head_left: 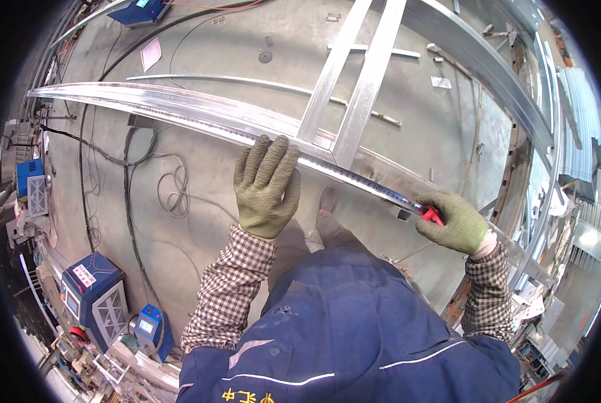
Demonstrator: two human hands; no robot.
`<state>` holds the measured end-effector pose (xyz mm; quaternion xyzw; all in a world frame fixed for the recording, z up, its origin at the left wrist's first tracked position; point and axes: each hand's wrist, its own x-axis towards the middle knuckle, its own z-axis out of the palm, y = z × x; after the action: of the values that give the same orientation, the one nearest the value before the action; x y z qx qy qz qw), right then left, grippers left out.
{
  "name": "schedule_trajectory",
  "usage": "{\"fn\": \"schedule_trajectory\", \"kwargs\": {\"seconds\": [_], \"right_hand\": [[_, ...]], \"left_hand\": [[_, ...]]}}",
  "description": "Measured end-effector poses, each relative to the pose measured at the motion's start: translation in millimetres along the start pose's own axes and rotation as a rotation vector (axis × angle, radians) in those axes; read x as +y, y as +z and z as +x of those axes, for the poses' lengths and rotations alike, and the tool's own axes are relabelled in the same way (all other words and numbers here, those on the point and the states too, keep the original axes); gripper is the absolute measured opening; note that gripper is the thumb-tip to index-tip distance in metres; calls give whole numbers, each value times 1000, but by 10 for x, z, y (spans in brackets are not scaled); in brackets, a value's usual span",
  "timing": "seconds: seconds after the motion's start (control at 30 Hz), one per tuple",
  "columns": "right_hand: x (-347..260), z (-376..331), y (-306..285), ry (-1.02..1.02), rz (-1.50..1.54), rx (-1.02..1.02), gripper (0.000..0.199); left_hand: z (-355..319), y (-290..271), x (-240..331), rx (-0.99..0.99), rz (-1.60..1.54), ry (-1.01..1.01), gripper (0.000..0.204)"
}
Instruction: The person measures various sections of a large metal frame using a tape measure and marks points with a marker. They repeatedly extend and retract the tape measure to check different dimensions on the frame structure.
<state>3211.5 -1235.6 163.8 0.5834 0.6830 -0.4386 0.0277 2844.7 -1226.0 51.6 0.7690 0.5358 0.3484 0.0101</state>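
Observation:
My left hand point(265, 191), in an olive-green work glove, lies over the near edge of a long silvery metal beam point(206, 107). Its fingers are stretched out flat and point away from me. Further right, my gloved right hand point(458, 225) is closed around a tape measure with red on its case point(432, 215). The marked tape blade point(364, 181) runs out along the beam's near edge, passing by my left fingertips. Two metal bars point(369, 80) meet the beam just right of my left hand. How the fingers of my right hand wrap the case is partly hidden.
A blue machine point(93, 295) stands on the floor at lower left, with a smaller blue unit point(151, 327) beside it. Dark cables point(128, 201) and a thin looped cord point(176, 198) cross the floor. A metal frame rail point(495, 74) curves along the right.

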Motion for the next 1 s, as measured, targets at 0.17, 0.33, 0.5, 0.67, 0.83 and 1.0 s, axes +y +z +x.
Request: {"fn": "schedule_trajectory", "kwargs": {"seconds": [0.17,0.33,0.5,0.67,0.83,1.0], "right_hand": [[-66,-28,-23,19,-32,-46,53],[-170,-63,-51,126,-77,-47,52],[-730,-74,41,179,-42,-56,50],[-1411,166,471,276,219,-47,39],[-1869,602,977,128,428,-359,48],[-2598,1337,1780,98,496,-589,53]], "left_hand": [[35,-67,-43,15,-97,1,43],[-40,-55,-95,-75,-157,-21,46],[-25,-89,-143,-191,-355,-52,57],[-42,-459,-274,-234,-456,10,52],[-487,-1190,-692,21,-687,-65,45],[-1200,-1939,-1389,341,-581,-527,42]]}}
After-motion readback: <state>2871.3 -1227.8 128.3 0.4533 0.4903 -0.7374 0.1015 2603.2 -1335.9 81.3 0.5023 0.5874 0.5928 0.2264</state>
